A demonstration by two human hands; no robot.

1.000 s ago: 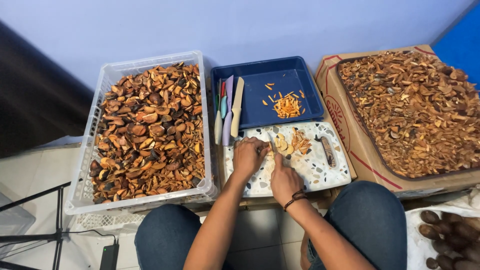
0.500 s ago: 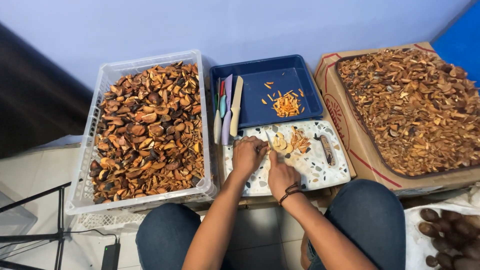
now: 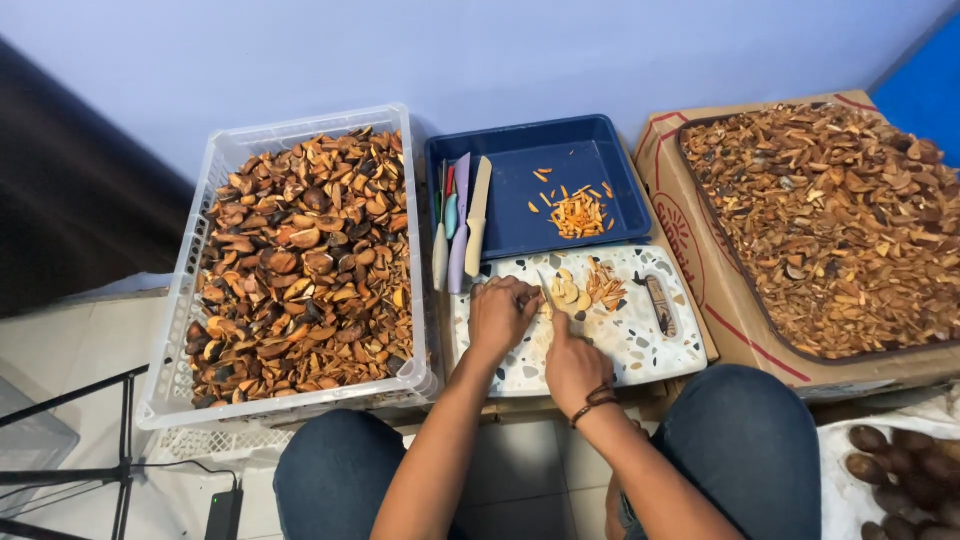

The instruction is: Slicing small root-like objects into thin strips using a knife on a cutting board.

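Pale blue wall stands behind a speckled cutting board (image 3: 640,350). On it the left hand (image 3: 503,315) presses a small pale piece, its grip closed, just beside the blade of the knife (image 3: 548,296) pinched by the right hand (image 3: 573,365). Fingertips so near risk a cut if the piece slips.

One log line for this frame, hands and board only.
left hand: pressing piece on speckled white cutting board | right hand: gripping knife, blade on board | pale slices beside blade

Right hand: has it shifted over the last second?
Yes. The right hand slid slightly toward the person along the speckled cutting board, away from the blue tray.
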